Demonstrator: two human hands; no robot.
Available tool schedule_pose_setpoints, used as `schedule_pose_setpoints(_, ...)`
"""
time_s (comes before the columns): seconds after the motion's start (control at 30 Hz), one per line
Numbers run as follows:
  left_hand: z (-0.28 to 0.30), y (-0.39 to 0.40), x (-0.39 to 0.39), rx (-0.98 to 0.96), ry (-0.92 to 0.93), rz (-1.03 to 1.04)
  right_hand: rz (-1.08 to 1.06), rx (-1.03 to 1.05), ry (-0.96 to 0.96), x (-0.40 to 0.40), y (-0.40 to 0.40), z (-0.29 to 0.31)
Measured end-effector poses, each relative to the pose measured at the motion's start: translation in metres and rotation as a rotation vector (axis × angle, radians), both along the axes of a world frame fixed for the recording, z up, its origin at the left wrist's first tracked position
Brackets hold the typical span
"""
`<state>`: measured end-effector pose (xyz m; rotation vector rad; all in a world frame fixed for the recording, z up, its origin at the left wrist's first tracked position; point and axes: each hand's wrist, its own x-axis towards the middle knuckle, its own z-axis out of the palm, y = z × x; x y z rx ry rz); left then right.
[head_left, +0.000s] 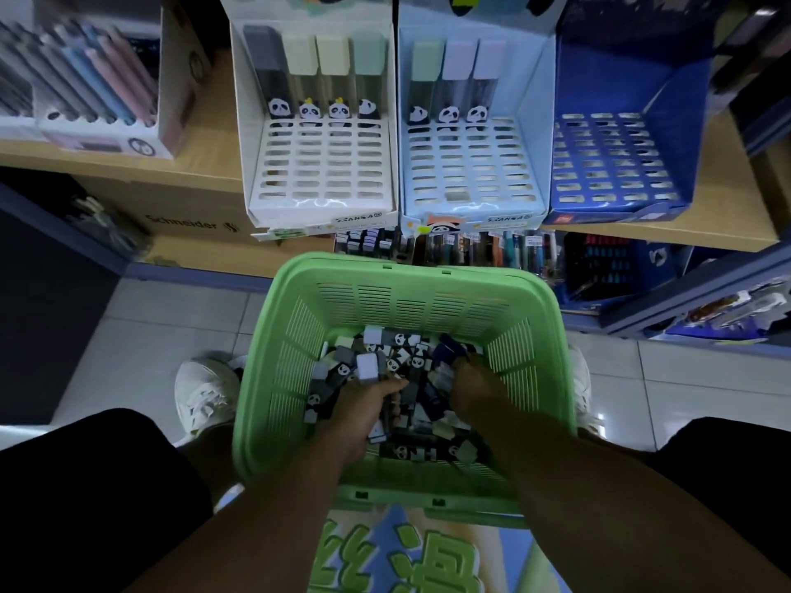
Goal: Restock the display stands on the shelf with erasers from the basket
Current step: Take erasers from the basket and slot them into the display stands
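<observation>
Your erasers (pixel 400 378) lie heaped in the green basket (pixel 552 336), panda-printed blocks in grey, white and navy. Your left hand (pixel 364 410) is down in the pile, its fingers curled round several erasers. Your right hand (pixel 473 389) is buried among them too; whether its fingers hold anything you cannot tell. On the shelf (pixel 205 164) beyond stand three slotted display stands: the white stand (pixel 319 164) holds four erasers in its far row, the pale blue stand (pixel 471 164) three, the dark blue stand (pixel 612 164) none.
</observation>
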<state>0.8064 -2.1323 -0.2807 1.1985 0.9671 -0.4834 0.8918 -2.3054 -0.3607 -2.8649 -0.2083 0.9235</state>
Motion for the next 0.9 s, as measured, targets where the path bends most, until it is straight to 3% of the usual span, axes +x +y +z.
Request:
schedule_pose_setpoints(0.23, -0.005, 0.004, 0.001, 0.082, 0.03, -0.023, 0.123, -0.064, 0.03, -0.002, -0.009, 0.003)
schedule_pose_setpoints(0.33, -0.002, 0.004, 0.0, 0.122, 0.041, -0.048, 0.052, 0.044, 0.05, 0.001, -0.008, 0.017)
schedule_pose_setpoints(0.43, 0.004, 0.002, -0.001, 0.15, 0.01, -0.047, 0.018, 0.282, -0.001, 0.0, -0.007, 0.038)
schedule_pose_setpoints(0.57, 0.032, -0.004, 0.001, 0.18, -0.031, -0.028, 0.116, 0.471, 0.002, -0.004, 0.008, 0.09)
schedule_pose_setpoints(0.8, 0.09, -0.008, -0.002, 0.059, -0.151, 0.099, 0.199, 0.621, 0.01, -0.014, 0.037, 0.177)
schedule_pose_setpoints(0.9, 0.114, -0.008, -0.004, 0.035, -0.204, 0.12, 0.134, 0.717, -0.02, -0.022, 0.037, 0.198)
